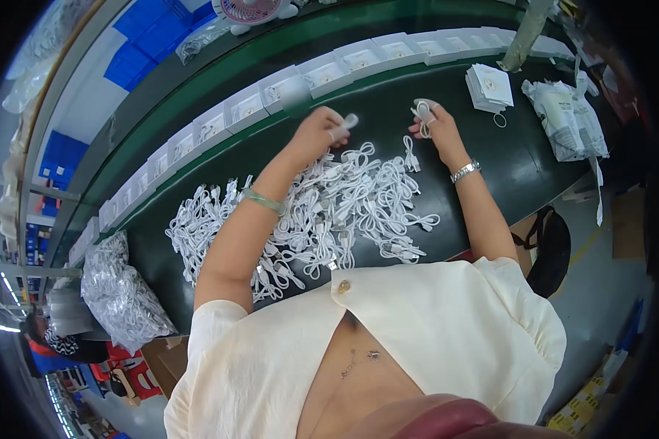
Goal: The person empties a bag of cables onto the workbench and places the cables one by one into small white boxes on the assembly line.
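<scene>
My left hand (316, 134) is raised above the far edge of a pile of white USB cables (351, 194). Its fingers are closed on a white cable (351, 121), which is partly smeared by motion. To the right, my right hand (444, 133) pinches a coiled white cable (422, 111), its loops standing up from the fingertips. Just below that hand, one bundled cable (411, 155) lies at the pile's upper right edge. The pile spreads over the dark green work surface (483, 208), between and under my forearms.
A long row of white open boxes (256, 106) lines the back edge. At the right stand a stack of white boxes or cards (490, 86) and a plastic bag (564, 121). A clear bag of white cables (121, 293) sits at the left. A pink fan (249, 10) is behind.
</scene>
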{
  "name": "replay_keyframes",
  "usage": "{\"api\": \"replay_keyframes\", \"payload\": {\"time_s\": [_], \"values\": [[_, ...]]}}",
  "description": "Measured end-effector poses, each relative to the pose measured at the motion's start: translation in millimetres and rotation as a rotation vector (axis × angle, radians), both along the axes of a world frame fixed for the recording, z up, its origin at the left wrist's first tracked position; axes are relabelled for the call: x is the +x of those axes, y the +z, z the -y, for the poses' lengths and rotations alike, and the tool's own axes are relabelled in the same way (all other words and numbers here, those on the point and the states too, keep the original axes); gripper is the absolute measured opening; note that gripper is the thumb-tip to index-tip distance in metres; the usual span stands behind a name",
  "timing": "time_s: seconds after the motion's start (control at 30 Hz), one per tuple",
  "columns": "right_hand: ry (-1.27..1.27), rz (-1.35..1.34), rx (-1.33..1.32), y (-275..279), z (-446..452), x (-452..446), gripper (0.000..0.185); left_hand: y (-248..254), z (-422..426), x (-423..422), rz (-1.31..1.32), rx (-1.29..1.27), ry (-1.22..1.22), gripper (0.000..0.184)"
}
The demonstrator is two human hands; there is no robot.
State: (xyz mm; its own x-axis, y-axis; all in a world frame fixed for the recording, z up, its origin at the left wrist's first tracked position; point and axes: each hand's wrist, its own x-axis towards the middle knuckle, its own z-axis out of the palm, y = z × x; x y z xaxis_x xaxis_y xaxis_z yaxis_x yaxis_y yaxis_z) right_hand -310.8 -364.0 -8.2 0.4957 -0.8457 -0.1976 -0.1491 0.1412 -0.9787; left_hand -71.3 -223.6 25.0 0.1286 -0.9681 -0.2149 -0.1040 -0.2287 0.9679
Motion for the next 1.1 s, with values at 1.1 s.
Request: {"api": "replay_keyframes", "payload": {"time_s": [1.1], "values": [[0.225, -0.382, -0.726, 22, 119, 102, 0.033, -1, 52, -3, -0.398, -0.003, 0.291, 0.027]]}}
